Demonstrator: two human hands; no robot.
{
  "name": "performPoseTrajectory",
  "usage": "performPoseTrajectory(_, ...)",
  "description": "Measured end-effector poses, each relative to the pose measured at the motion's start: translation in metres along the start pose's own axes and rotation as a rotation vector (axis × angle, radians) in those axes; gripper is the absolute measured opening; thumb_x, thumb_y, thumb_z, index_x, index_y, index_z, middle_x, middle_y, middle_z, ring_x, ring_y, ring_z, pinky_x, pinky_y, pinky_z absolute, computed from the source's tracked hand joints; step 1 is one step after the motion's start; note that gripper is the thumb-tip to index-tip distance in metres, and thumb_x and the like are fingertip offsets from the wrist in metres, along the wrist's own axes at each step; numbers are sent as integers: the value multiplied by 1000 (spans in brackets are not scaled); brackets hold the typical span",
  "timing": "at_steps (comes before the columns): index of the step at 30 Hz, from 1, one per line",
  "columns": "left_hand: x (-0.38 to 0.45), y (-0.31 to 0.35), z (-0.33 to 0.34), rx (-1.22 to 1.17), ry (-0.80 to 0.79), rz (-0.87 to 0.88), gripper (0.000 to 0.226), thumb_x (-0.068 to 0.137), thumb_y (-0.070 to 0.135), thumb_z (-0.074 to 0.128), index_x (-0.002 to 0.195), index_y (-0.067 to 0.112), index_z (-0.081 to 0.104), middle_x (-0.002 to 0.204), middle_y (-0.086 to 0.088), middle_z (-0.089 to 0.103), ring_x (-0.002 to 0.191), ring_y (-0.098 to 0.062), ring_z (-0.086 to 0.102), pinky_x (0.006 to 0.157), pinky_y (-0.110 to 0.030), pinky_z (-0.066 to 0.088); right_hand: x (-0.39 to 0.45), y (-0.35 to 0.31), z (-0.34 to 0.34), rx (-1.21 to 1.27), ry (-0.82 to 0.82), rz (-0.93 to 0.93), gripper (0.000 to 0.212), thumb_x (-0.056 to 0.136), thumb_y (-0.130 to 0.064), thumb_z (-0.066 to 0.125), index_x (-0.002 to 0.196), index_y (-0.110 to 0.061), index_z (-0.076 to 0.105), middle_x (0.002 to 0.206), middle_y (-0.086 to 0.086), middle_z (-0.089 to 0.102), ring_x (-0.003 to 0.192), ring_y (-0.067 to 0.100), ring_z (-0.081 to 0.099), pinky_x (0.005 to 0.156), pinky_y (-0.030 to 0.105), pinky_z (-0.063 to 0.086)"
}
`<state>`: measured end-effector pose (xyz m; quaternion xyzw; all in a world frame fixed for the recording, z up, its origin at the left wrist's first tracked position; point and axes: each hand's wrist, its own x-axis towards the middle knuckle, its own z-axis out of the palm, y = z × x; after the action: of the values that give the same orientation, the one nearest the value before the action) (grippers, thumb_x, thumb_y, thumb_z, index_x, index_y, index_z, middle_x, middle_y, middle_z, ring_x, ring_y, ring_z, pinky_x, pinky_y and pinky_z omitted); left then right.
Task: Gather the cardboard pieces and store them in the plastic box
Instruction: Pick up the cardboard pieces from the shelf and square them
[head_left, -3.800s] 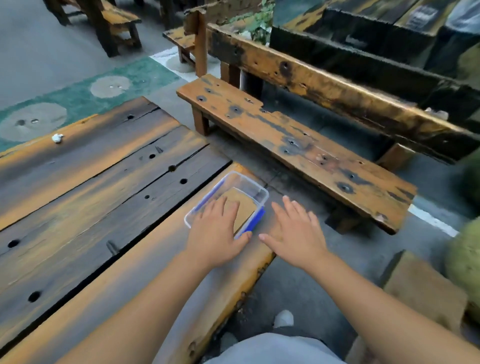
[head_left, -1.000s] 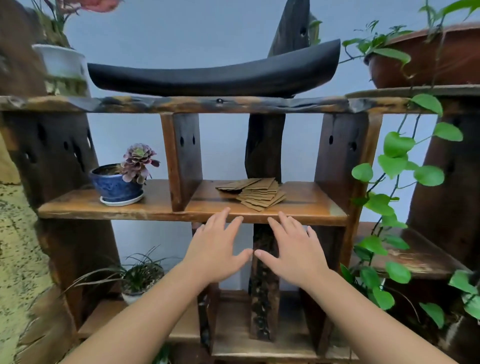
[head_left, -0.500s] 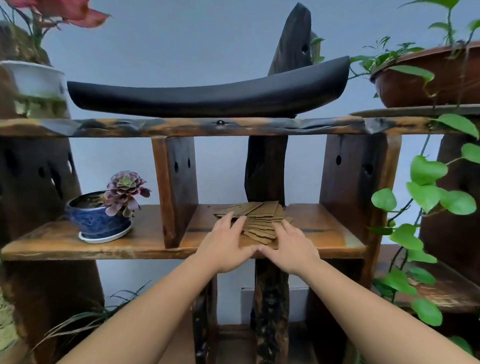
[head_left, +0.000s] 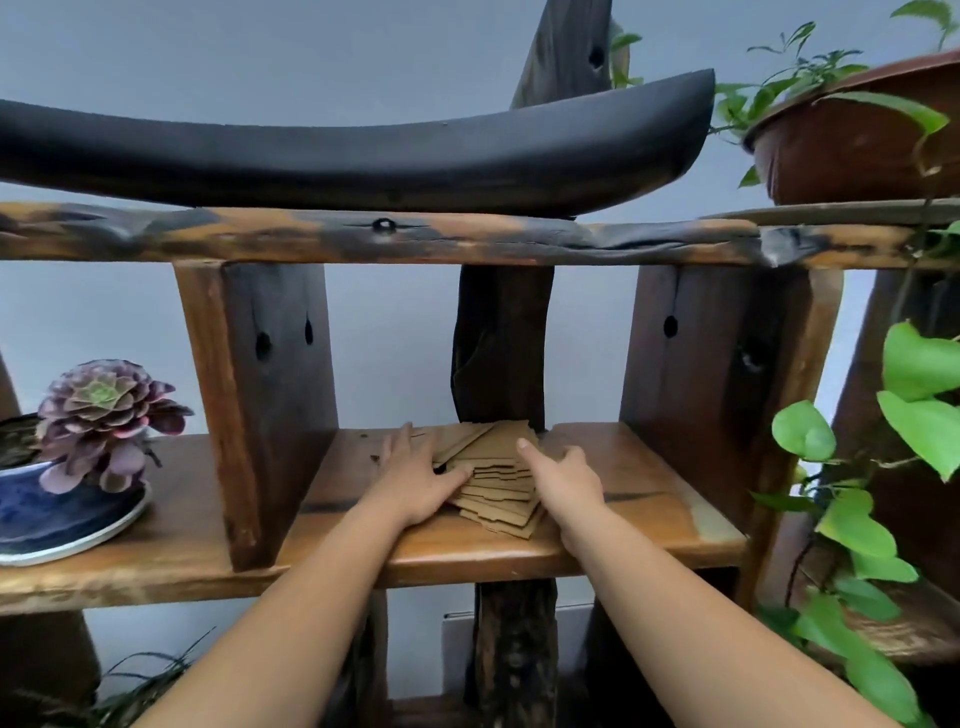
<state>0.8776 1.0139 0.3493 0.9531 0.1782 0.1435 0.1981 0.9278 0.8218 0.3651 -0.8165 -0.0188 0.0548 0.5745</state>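
Note:
A fanned pile of brown cardboard pieces (head_left: 498, 486) lies on the middle wooden shelf (head_left: 649, 525). My left hand (head_left: 410, 475) lies flat on the shelf against the pile's left side, fingers straight and thumb touching the pieces. My right hand (head_left: 563, 475) is at the pile's right side, with its thumb laid on top and its fingers bent down over the right edge. The plastic box is out of view.
A blue pot with a purple succulent (head_left: 88, 415) stands on the same shelf at the left, beyond a wooden upright (head_left: 260, 405). A dark post (head_left: 498, 348) rises just behind the pile. Green vine leaves (head_left: 852, 519) hang at the right, and a brown planter (head_left: 857, 145) sits on the top shelf.
I have turned from the table with the plastic box to this shelf. Both hands reached forward over the shelf edge and moved apart from on top of the pile to its two sides.

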Motion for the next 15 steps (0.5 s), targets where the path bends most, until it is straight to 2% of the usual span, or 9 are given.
performPoseTrajectory(3,11,-1,6,110,-72,38,89,69,86,25,148,44,25,162,-3,20,148,-32,15,113,-57,26,14,4,2,136,12,51,93,78,-65,63,149,-14,31,144,12,47,128,34,47,104,44,42)
performPoseTrajectory(6,13,-2,10,135,-77,54,90,67,90,20,147,48,23,160,-3,24,147,-32,18,113,-57,26,27,6,5,280,17,106,90,74,-62,69,143,-14,39,131,11,57,115,33,57,100,46,48)
performPoseTrajectory(9,11,-1,9,117,-71,74,90,67,90,21,147,47,24,160,-2,25,147,-30,19,114,-55,26,37,4,9,432,-3,134,72,75,-53,74,130,-13,49,114,9,64,98,30,65,89,44,56)
performPoseTrajectory(13,8,-2,8,74,-65,124,86,69,85,29,147,47,26,159,-1,29,145,-28,23,113,-49,28,47,-1,13,521,-34,158,37,79,-41,78,93,-17,53,93,10,69,80,28,71,69,40,62)
performPoseTrajectory(15,8,-3,8,37,-51,149,83,71,80,35,146,44,30,156,1,34,142,-28,28,112,-46,31,50,-1,16,527,-64,147,34,81,-36,78,97,-13,57,92,12,73,77,28,74,67,41,63)
